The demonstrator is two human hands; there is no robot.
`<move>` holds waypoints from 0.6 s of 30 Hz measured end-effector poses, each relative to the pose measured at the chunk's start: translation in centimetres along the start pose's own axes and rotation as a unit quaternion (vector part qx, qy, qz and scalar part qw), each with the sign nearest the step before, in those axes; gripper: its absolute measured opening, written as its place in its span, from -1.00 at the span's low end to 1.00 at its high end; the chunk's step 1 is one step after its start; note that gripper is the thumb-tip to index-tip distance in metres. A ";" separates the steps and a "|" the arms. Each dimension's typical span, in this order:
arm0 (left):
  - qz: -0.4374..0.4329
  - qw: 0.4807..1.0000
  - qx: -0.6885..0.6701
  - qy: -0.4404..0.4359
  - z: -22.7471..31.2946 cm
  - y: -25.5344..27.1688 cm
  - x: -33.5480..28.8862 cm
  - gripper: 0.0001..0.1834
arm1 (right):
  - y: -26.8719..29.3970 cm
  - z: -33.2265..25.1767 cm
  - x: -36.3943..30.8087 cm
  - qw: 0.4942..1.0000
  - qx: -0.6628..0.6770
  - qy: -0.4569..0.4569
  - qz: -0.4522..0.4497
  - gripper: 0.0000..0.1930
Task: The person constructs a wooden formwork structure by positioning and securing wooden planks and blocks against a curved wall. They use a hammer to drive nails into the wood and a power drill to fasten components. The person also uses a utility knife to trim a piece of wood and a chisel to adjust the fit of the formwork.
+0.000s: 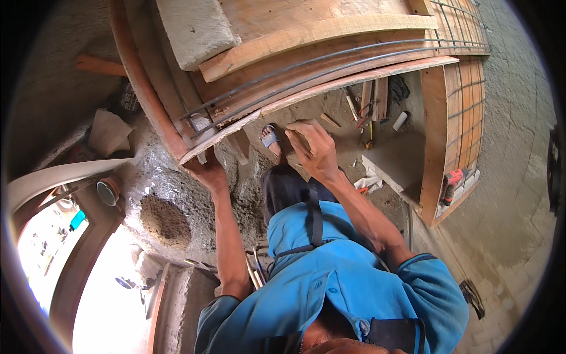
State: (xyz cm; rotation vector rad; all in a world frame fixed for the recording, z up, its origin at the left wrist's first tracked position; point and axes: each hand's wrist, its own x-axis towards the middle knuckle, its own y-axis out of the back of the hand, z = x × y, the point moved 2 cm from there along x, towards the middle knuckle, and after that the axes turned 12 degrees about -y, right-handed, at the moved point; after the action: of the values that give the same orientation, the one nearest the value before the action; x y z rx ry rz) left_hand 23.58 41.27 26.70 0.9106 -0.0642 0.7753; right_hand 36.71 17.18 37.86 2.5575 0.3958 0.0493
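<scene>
Left hand [206, 171] clamped around the near left end of the long plank [330, 82], fingers curled under its lower edge where it meets the curved reddish frame piece [138, 76]. Right hand [312, 147] laid flat against the same plank's lower edge further right, fingers loosely bent, palm pressing the wood, gripping nothing else as far as can be told. Plank running from near left up to far right, forming the bottom board of a wooden formwork. Two steel rebars [330, 62] lying along the formwork just above the plank, following the same curve, bent into hooks at the left end. Thicker pale timber batten [318, 35] beyond the rebars, and a grey concrete block [194, 29] resting at the far left on top. Right of the plank's far end, a wire mesh panel [466, 88] fixed on ply. Below, through the gap, a sandalled foot [270, 138] on dusty ground just left of the right hand. Further right on the ground, scattered hand tools [365, 115] and offcuts, well apart from both hands. Red power drill [453, 180] lying at the right, near the foot of the mesh panel. Rough grey mortar [165, 206] spread at the left under the left forearm. Blue shirt sleeves at the near edge.
</scene>
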 end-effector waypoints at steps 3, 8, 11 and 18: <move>0.088 0.994 -0.057 0.011 -1.7 -0.5 -0.8 -0.33 | -0.4 0.6 -0.1 1.000 -0.001 -0.026 -0.006 -0.76; 0.075 0.995 -0.068 0.006 -2.5 -0.2 -0.9 -0.28 | 0.0 1.1 -0.8 0.998 -0.019 -0.052 -0.024 -0.80; 0.066 0.994 -0.084 0.015 -1.3 0.0 -0.3 -0.31 | 0.1 1.8 -1.5 0.997 -0.033 -0.054 -0.042 -0.79; 0.022 1.000 -0.004 0.007 -0.7 0.3 -0.4 -0.28 | -0.1 1.6 -1.7 0.994 -0.049 -0.071 -0.062 -0.78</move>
State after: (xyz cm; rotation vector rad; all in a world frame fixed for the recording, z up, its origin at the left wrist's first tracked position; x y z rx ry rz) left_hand 22.91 41.70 26.35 0.8987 -0.0761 0.8221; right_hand 35.24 15.98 36.49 2.4172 0.4823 -0.1548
